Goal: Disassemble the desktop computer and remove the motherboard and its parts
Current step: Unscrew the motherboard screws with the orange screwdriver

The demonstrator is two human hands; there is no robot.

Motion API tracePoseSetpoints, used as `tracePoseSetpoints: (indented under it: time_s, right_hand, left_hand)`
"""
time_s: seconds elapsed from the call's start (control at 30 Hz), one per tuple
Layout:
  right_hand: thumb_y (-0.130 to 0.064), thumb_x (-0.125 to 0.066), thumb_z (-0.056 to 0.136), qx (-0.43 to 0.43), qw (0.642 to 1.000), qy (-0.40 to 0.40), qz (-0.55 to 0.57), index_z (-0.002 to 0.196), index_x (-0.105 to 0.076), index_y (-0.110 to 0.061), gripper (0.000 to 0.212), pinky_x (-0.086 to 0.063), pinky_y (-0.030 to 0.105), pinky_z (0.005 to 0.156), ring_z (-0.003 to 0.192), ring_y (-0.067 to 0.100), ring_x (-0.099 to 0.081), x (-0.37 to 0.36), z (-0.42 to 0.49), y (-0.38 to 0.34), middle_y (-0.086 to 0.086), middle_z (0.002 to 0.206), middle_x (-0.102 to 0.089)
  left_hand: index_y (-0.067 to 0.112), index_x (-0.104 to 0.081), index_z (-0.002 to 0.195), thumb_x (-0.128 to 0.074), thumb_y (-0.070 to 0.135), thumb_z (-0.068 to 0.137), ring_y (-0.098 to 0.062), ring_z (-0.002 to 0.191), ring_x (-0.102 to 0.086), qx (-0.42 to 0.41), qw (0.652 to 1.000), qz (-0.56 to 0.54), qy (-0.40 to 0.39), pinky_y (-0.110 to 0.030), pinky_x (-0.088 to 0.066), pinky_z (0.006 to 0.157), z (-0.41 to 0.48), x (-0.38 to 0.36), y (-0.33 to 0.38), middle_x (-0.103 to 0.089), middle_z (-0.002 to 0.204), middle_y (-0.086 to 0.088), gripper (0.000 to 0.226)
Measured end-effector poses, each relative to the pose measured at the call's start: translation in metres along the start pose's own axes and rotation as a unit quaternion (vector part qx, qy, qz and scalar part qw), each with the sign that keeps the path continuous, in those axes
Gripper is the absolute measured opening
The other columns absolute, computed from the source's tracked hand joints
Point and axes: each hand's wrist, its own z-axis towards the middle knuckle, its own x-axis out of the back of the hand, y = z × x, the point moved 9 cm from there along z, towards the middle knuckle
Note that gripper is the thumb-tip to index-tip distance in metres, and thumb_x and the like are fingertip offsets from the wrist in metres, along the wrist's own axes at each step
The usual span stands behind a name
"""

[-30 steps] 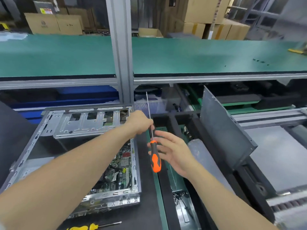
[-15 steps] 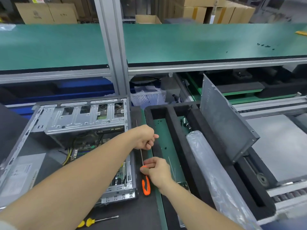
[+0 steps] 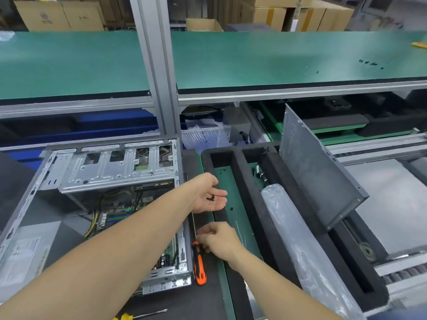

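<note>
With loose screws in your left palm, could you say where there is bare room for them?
In the foam tray, the left compartment's green floor, beside your left hand, is mostly bare; so is the upper shelf. Crowded: the right compartment, with a wrapped roll, and the strip by the case, with the screwdriver.

To my left the computer case [image 3: 111, 174] is bare metal, dully shiny. The screwdriver [image 3: 199, 269] has a glossy orange plastic handle and a bright metal shaft. The tray [image 3: 243, 181] is matt black foam, its roll [image 3: 293, 232] wrapped in crinkly clear plastic.
</note>
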Motion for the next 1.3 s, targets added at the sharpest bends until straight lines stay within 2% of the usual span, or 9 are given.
tracePoseSetpoints:
  time_s: [0.17,0.33,0.5,0.6,0.7,0.83,1.03,1.2,1.3]
  right_hand:
    - [-0.008,-0.056,0.097,-0.044,0.976,0.096,0.192,0.093,-0.075,-0.008,0.019,-0.064,0.033,0.071,0.072,0.022,-0.073,0.044,0.015,0.006,0.017,0.088,-0.076]
    - [-0.005,-0.044,0.098,-0.075,0.926,0.209,0.306,0.099,-0.073,-0.013,0.03,-0.061,0.04,0.093,0.098,0.025,-0.074,0.088,0.028,0.033,0.011,0.101,-0.076]
    - [-0.019,-0.052,0.099,-0.131,0.903,0.176,0.369,0.087,-0.075,-0.019,0.026,-0.052,0.039,0.101,0.105,0.023,-0.069,0.096,0.036,0.055,0.008,0.103,-0.077]
    - [-0.032,-0.05,0.104,-0.151,0.903,0.132,0.381,0.077,-0.072,-0.017,0.038,-0.048,0.039,0.098,0.1,0.025,-0.067,0.093,0.047,0.062,0.006,0.093,-0.078]
    - [-0.037,-0.043,0.109,-0.173,0.879,0.072,0.438,0.107,-0.067,-0.01,0.036,-0.042,0.039,0.112,0.119,0.03,-0.061,0.074,0.055,0.064,0.011,0.14,-0.063]
    - [-0.042,-0.042,0.106,-0.217,0.876,0.079,0.424,0.094,-0.067,-0.023,0.034,-0.037,0.041,0.117,0.118,0.02,-0.057,0.062,0.051,0.095,0.006,0.131,-0.065]
    - [-0.039,-0.044,0.104,-0.225,0.884,0.089,0.4,0.089,-0.066,-0.028,0.029,-0.046,0.035,0.095,0.092,0.009,-0.059,0.061,0.055,0.111,-0.009,0.092,-0.065]
    - [-0.039,-0.045,0.104,-0.204,0.881,0.091,0.417,0.099,-0.066,-0.031,0.023,-0.046,0.032,0.083,0.1,0.01,-0.06,0.058,0.052,0.107,-0.008,0.105,-0.066]
    - [-0.041,-0.044,0.104,-0.201,0.883,0.083,0.416,0.108,-0.065,-0.033,0.023,-0.045,0.04,0.105,0.117,0.017,-0.059,0.056,0.049,0.107,-0.003,0.123,-0.062]
  left_hand:
    - [-0.005,-0.068,0.114,-0.049,0.034,0.103,-0.028,0.099,-0.065,0.007,0.999,0.017,0.034,-0.034,-0.059,0.085,0.007,-0.001,-0.003,-0.065,0.11,-0.021,0.044]
    - [0.001,-0.062,0.114,-0.052,0.028,0.104,-0.023,0.095,-0.062,0.006,0.999,-0.009,0.05,-0.036,-0.059,0.094,0.022,-0.03,-0.01,-0.065,0.109,-0.015,0.031]
    - [0.006,-0.054,0.098,-0.049,0.024,0.105,-0.023,0.08,-0.061,0.024,0.996,-0.072,0.055,-0.038,-0.059,0.095,0.049,-0.073,-0.037,-0.068,0.099,-0.012,0.02]
    - [0.008,-0.057,0.096,-0.046,0.03,0.105,-0.022,0.072,-0.063,0.041,0.99,-0.121,0.067,-0.032,-0.058,0.076,0.067,-0.087,-0.057,-0.069,0.086,-0.008,0.026]
    - [0.009,-0.059,0.12,-0.042,0.045,0.105,-0.024,0.099,-0.067,0.067,0.988,-0.125,0.056,-0.03,-0.049,0.077,0.079,-0.096,-0.068,-0.069,0.108,-0.01,0.043]
    - [0.006,-0.04,0.154,-0.031,0.066,0.103,-0.027,0.143,-0.047,0.099,0.992,-0.02,0.076,-0.037,-0.037,0.118,0.096,-0.093,-0.079,-0.05,0.153,-0.014,0.079]
    - [0.005,-0.037,0.155,-0.027,0.075,0.099,-0.031,0.147,-0.039,0.12,0.991,0.016,0.05,-0.042,-0.041,0.113,0.107,-0.091,-0.079,-0.043,0.159,-0.012,0.091]
    - [0.013,-0.03,0.161,-0.034,0.076,0.096,-0.04,0.154,-0.021,0.142,0.989,0.0,0.044,-0.058,-0.021,0.124,0.107,-0.084,-0.084,-0.027,0.167,-0.008,0.091]
    - [0.015,-0.029,0.162,-0.033,0.073,0.098,-0.043,0.153,-0.022,0.14,0.989,0.016,0.046,-0.059,-0.025,0.123,0.106,-0.085,-0.084,-0.023,0.168,-0.01,0.086]
